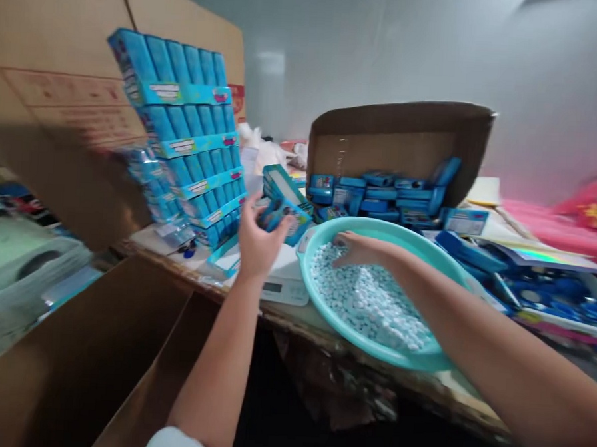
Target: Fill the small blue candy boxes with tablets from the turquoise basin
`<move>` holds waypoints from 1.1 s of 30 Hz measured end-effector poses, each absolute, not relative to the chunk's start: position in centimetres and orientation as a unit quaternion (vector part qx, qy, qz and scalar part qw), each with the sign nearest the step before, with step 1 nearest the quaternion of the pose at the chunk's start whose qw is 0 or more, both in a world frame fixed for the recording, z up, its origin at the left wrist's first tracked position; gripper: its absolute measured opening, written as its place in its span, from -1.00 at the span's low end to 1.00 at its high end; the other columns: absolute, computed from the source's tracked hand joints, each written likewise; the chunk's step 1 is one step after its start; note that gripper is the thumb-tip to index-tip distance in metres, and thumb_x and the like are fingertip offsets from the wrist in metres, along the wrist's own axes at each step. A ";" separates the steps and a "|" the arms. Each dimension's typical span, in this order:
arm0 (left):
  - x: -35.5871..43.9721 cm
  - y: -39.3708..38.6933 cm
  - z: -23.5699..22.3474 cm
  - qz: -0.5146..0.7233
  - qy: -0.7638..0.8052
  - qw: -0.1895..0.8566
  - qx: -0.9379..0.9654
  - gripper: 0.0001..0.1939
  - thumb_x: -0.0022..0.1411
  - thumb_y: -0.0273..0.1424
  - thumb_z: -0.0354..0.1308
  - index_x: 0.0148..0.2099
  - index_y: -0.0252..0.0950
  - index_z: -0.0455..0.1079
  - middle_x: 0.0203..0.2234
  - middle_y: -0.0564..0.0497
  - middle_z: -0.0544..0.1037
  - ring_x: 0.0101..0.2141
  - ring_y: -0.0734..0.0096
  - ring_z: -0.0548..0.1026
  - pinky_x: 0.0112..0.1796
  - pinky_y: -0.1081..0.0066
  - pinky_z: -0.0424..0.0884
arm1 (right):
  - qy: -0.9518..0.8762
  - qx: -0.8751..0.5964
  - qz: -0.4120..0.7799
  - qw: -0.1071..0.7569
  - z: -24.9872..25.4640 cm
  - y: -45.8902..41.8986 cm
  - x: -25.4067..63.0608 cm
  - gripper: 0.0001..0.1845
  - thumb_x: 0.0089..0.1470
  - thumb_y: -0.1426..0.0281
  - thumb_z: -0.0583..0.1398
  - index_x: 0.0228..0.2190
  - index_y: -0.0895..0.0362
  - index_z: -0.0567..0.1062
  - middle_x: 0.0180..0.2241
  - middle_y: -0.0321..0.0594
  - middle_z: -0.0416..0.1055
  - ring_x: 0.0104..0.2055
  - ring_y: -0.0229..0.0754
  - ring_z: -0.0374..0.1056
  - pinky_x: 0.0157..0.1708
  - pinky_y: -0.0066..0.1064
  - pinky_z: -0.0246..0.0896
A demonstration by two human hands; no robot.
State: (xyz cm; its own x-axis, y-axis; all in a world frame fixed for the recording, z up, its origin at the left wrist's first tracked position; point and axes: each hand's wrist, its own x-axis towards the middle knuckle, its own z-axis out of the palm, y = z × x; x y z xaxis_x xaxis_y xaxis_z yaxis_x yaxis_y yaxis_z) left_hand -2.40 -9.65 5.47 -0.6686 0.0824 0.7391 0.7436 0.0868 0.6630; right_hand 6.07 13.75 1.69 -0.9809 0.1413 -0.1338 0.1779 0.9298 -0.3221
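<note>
My left hand (pixel 260 238) is closed around a small blue container (pixel 275 212), thumb on one side and fingers on the other. Its exact kind is blurred. Below that hand lies a white digital scale (pixel 288 289), partly covered by papers or packaging. My right hand (pixel 357 248) reaches over the rim into a turquoise plastic basin (pixel 362 350). Its thumb and fingers are apart and curve down to the small white pellets (pixel 374 301) heaped inside; the fingertips are partly hidden. Just behind my left hand leans an opened blue display box (pixel 283 186).
Stacked display trays of blue packs (pixel 192 148) stand at the left. An open cardboard box (pixel 398 138) with several blue containers is behind the basin. At right lies a tray of blue parts (pixel 555 297). A large empty-looking carton (pixel 81 352) stands below the table edge.
</note>
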 end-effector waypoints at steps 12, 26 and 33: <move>-7.7 -10.4 -2.2 -0.619 -0.724 0.018 -0.306 0.07 -0.08 -0.12 0.53 0.39 -0.18 0.09 0.06 -0.24 0.49 0.05 0.02 0.53 0.07 0.04 0.47 | 0.976 0.051 -0.185 0.105 1.6 14.9 5.0 -0.25 -0.19 0.12 0.46 0.05 0.07 0.47 0.05 -0.14 0.51 0.05 0.08 0.45 0.04 -0.21 0.37; -9.0 -11.3 -6.4 -0.700 -0.651 0.018 -0.293 0.05 -0.15 0.26 0.39 0.26 -0.18 0.23 0.08 -0.22 0.36 0.20 -0.03 0.33 0.14 0.08 0.38 | 0.977 0.062 -0.123 0.163 2.8 17.1 5.1 -0.49 0.02 0.29 0.38 0.04 0.03 0.58 -0.14 -0.29 0.59 -0.20 -0.14 0.46 -0.13 -0.40 0.24; -9.1 -11.6 -6.2 -0.717 -0.635 0.058 -0.279 -0.01 -0.05 0.29 0.31 0.27 -0.16 0.20 0.07 -0.19 0.40 0.16 0.05 0.40 0.15 0.12 0.38 | 0.976 0.077 -0.132 0.157 3.7 16.8 5.8 -0.70 0.12 0.37 0.31 -0.09 0.09 0.64 -0.21 -0.31 0.60 -0.28 -0.25 0.43 -0.21 -0.48 0.17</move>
State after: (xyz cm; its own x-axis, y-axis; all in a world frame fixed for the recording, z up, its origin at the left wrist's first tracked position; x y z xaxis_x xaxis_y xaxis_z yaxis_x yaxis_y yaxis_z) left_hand -9.07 -11.57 -6.20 -0.8370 0.2713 0.4753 0.4390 -0.1856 0.8791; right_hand 5.83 16.81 3.74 -0.9390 0.1090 -0.3263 0.1919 0.9532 -0.2338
